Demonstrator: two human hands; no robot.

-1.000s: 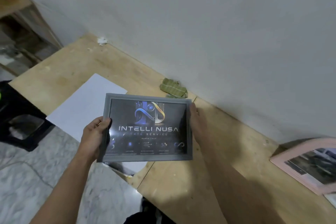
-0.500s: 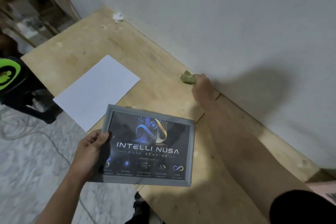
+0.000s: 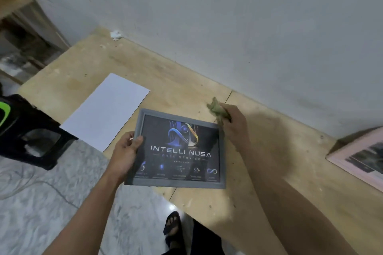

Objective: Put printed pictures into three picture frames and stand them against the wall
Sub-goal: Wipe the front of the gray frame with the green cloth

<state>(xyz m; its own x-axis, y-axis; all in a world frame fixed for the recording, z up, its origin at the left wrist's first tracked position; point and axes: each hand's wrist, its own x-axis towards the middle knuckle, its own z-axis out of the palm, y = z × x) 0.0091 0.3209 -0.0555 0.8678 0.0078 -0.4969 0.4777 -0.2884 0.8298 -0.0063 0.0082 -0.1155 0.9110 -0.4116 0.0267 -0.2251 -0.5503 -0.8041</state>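
1. Here, the left hand (image 3: 126, 152) grips the grey frame (image 3: 177, 149) by its 9 o'clock edge, thumb on front, above the wooden table (image 3: 259, 172) edge.
2. The right hand (image 3: 235, 125), at the frame's 1 o'clock, clutches a green cloth (image 3: 217, 109).
3. A white sheet (image 3: 105, 111) lies at 10 o'clock; a pink frame (image 3: 360, 160) at 3 o'clock.

Bare forearms and hands, dark trousers (image 3: 204, 240), a dark open-toed sandal (image 3: 172, 224) on one foot.
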